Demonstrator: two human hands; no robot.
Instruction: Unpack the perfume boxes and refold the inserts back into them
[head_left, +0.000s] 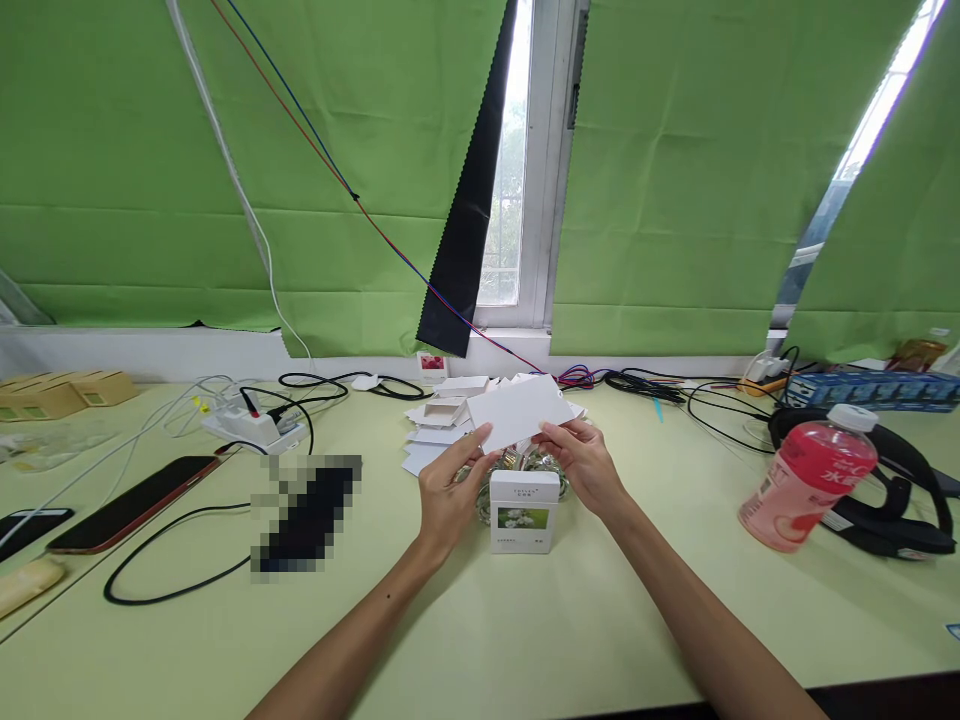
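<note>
Between both hands, a flat white card-like piece is held up and tilted, possibly a flattened small box. My left hand pinches its lower left corner, and my right hand pinches its lower right edge. Just below stands a small white box with a green picture and print on its front, upright on the table and apart from my fingers. Behind the box lie several clear, shiny coiled items, partly hidden by it. A pile of white folded cartons spreads out behind the card.
To the right, a pink drink bottle leans in front of a black headset. A power strip with cables and a dark phone lie left. Black cables run along the back edge. Yellow boxes sit far left.
</note>
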